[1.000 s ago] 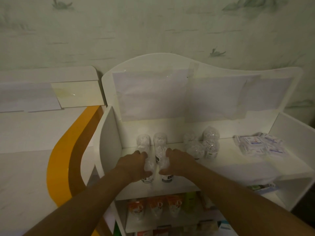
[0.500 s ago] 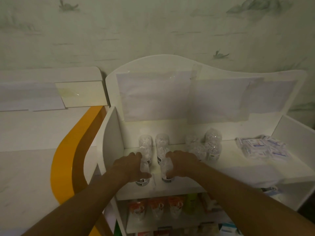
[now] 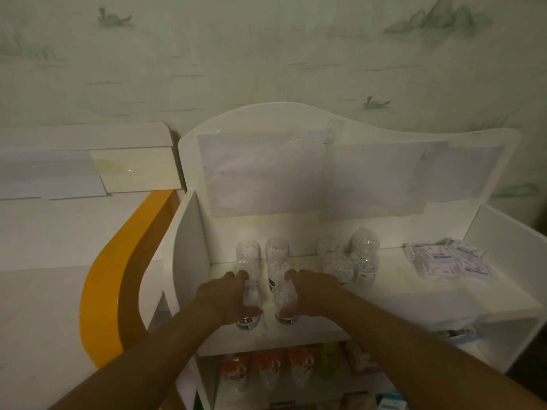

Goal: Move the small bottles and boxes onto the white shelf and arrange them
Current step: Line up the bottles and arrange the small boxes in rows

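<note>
Reaching over the top tier of the white shelf (image 3: 414, 300), you have both hands on the front pair of small clear bottles. Your left hand (image 3: 225, 297) curls around the left front bottle (image 3: 248, 316), thumb low near its dark label and fingers wrapped over its far side. Your right hand (image 3: 310, 291) grips the right front bottle (image 3: 284, 303) in mirror fashion, so the two hands sit close together with only the two bottles and a narrow gap between them. Both bottles stand upright near the shelf's front edge, just beside each other.

Directly behind them two more clear bottles stand against the back panel: the left rear bottle (image 3: 248, 254) and the right rear bottle (image 3: 276, 251). To the right, a cluster of bottles (image 3: 352, 261) huddles together, some touching; the dim light keeps you from counting them surely. Further right, well apart from the bottles, a loose heap of small flat boxes (image 3: 447, 260) lies near the shelf's right wall.

Sheets of white paper (image 3: 266, 170) are taped over the back panel. The lower tier holds orange packets (image 3: 266, 368), blurred. An orange curved rail (image 3: 118, 273) borders the pale surface (image 3: 44, 232) to your left
</note>
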{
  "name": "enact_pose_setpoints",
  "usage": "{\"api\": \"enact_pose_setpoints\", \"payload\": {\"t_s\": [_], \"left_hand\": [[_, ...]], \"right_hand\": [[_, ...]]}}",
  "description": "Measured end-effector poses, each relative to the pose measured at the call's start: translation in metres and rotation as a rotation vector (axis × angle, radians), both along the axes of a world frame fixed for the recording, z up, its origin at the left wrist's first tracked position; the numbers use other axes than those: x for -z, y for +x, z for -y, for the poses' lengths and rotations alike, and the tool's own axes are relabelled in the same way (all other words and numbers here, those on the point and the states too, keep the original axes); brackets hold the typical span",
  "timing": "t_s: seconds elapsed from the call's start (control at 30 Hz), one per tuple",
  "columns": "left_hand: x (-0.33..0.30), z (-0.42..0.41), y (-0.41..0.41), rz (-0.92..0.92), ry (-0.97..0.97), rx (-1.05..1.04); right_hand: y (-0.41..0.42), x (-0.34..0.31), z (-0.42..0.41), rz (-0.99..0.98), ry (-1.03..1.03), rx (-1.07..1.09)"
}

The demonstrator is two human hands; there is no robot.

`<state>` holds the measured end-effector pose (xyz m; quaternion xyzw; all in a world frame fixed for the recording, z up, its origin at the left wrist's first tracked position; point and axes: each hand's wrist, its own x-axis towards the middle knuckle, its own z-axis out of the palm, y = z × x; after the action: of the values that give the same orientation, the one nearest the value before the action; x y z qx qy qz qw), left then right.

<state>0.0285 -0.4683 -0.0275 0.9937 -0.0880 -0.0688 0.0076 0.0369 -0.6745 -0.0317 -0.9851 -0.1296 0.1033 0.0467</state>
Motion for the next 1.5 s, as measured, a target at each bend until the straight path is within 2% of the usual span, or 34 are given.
{"api": "enact_pose_setpoints", "payload": {"t_s": [0.3,0.47,0.73,0.9,1.2,1.37,1.5], "left_hand": [[-0.035,-0.003,0.008,0.059,-0.007,0.052],[-0.057,0.011,0.014,0.143,0.01,0.138],[-0.079,0.057,0.02,0.208,0.0,0.198],[-0.075,0.097,0.03,0.163,0.034,0.229],[-0.062,0.161,0.075,0.05,0.099,0.052],[-0.045,0.187,0.094,-0.043,-0.143,-0.095],[-0.033,0.195,0.103,-0.045,-0.152,-0.123]], "right_hand": [[-0.004,-0.037,0.012,0.107,0.09,-0.006],[-0.012,-0.06,0.03,0.205,0.041,0.006],[-0.012,-0.082,0.08,0.237,0.034,0.08],[0.004,-0.075,0.123,0.198,0.042,0.103],[0.078,-0.053,0.207,0.182,0.146,0.063],[0.116,-0.029,0.234,0.111,0.219,0.072],[0.133,-0.013,0.231,0.076,0.266,0.095]]}}
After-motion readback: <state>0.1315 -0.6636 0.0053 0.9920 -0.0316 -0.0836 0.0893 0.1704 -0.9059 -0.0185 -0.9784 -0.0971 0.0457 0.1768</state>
